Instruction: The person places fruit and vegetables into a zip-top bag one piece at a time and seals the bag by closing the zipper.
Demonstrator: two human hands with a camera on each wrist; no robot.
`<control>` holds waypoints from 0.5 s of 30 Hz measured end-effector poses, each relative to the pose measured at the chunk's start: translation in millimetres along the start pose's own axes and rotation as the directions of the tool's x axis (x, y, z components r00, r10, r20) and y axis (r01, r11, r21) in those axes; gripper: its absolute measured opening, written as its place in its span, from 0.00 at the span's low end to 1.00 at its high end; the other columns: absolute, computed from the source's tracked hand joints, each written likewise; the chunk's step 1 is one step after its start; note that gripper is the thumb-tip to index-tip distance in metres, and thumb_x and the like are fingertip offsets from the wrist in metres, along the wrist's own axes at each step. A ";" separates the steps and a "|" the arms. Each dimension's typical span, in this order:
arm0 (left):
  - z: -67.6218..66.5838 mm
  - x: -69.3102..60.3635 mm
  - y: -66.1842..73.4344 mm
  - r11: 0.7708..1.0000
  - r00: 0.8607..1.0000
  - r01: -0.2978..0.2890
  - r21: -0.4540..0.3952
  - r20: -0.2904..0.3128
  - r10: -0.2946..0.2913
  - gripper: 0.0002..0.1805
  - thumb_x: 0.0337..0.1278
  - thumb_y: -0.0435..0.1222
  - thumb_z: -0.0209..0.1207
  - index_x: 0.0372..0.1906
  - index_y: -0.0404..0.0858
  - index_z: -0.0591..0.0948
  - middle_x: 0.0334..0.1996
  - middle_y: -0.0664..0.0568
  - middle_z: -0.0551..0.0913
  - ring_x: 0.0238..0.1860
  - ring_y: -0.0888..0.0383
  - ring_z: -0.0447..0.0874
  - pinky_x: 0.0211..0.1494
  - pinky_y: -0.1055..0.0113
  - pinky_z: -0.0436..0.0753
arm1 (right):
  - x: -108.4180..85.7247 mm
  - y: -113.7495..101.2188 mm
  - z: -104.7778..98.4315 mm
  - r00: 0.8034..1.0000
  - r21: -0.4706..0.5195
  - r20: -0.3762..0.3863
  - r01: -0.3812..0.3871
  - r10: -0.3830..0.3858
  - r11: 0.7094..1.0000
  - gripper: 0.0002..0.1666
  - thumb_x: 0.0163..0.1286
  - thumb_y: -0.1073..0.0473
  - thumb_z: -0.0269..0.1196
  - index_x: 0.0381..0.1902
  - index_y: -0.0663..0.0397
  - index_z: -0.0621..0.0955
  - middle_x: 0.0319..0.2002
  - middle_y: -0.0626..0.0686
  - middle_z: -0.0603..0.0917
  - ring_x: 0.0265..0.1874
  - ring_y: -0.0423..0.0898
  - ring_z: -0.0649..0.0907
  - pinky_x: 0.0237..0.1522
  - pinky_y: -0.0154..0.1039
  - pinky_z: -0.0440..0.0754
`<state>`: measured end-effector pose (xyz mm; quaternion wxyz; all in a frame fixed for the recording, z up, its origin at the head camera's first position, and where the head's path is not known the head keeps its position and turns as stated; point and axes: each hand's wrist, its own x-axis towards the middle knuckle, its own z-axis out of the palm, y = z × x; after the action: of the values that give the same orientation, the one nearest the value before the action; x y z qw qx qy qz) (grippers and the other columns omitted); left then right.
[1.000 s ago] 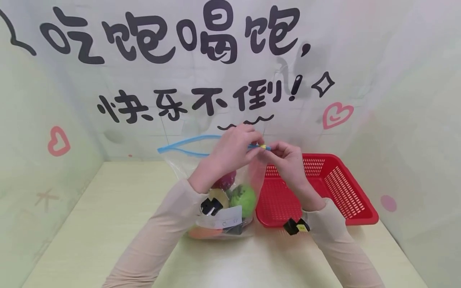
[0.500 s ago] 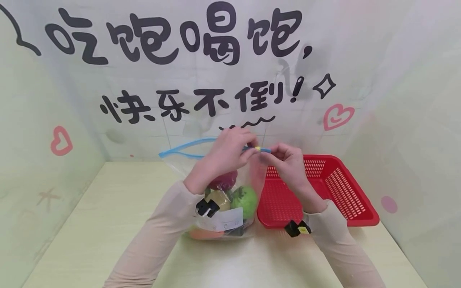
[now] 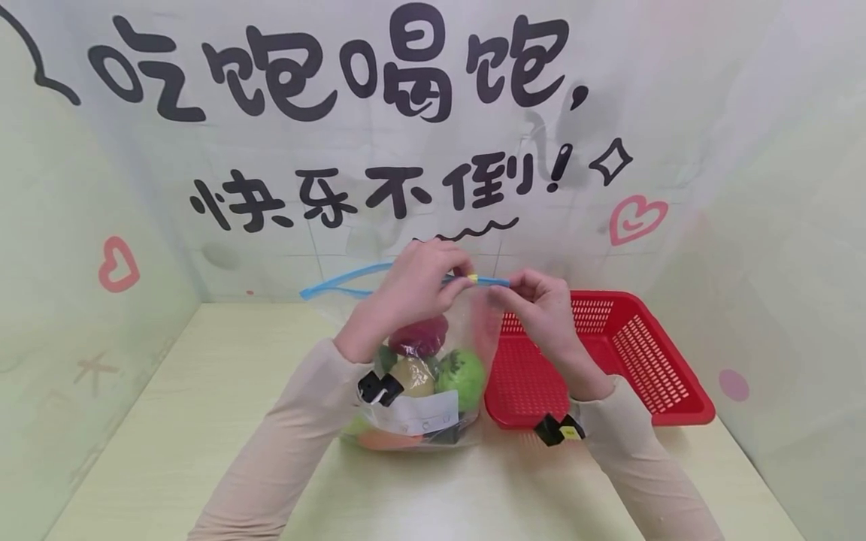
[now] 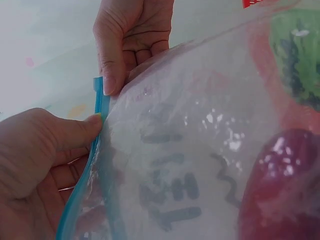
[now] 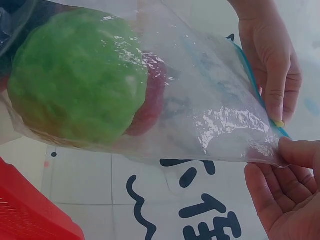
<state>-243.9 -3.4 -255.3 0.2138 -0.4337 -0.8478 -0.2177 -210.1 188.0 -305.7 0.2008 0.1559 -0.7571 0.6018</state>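
Note:
A clear zip-top bag (image 3: 473, 323) stands on the table, its blue zip strip (image 3: 325, 285) along the top. The strip gapes at the left and lies together near the right end. My left hand (image 3: 419, 274) pinches the small yellow slider (image 3: 473, 279) on the strip. At the right corner, my right hand (image 3: 544, 304) pinches the strip's end between thumb and finger. Inside the bag are a green round vegetable-like item (image 5: 80, 75), a dark red one (image 4: 280, 190), a tan round one (image 3: 411, 376) and an orange one (image 3: 389, 438). A white label (image 3: 422, 413) shows low on the bag.
A red perforated basket (image 3: 649, 361) stands right of the bag, under my right forearm. A printed wall (image 3: 257, 150) rises close behind the bag, with side walls at left and right.
My left hand has slid left along the strip with the yellow slider, so more joined blue strip shows between the hands. My right hand keeps its hold on the corner.

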 end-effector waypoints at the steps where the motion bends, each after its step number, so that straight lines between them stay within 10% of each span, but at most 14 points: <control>1: -0.6 -0.7 -0.8 1.000 1.000 0.004 0.002 0.004 -0.004 0.03 0.54 0.35 0.64 0.30 0.39 0.83 0.29 0.54 0.83 0.33 0.55 0.77 0.37 0.61 0.75 | 0.0 0.2 -0.1 1.000 0.002 0.000 -0.004 0.004 1.000 0.08 0.59 0.68 0.65 0.32 0.72 0.81 0.27 0.60 0.84 0.25 0.40 0.84 0.34 0.34 0.85; 15: -7.5 -10.2 -12.5 0.998 0.999 0.039 -0.042 0.040 -0.037 0.03 0.54 0.33 0.63 0.30 0.38 0.83 0.28 0.52 0.82 0.34 0.54 0.80 0.43 0.61 0.77 | -1.5 1.1 0.3 1.000 0.004 0.007 -0.025 0.025 1.000 0.09 0.60 0.67 0.65 0.33 0.72 0.80 0.27 0.54 0.84 0.26 0.41 0.84 0.36 0.35 0.85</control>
<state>-247.5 -20.7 -257.1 0.1837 -0.4261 -0.8551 -0.2315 -209.4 187.9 -307.4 0.1901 0.1489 -0.7586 0.6051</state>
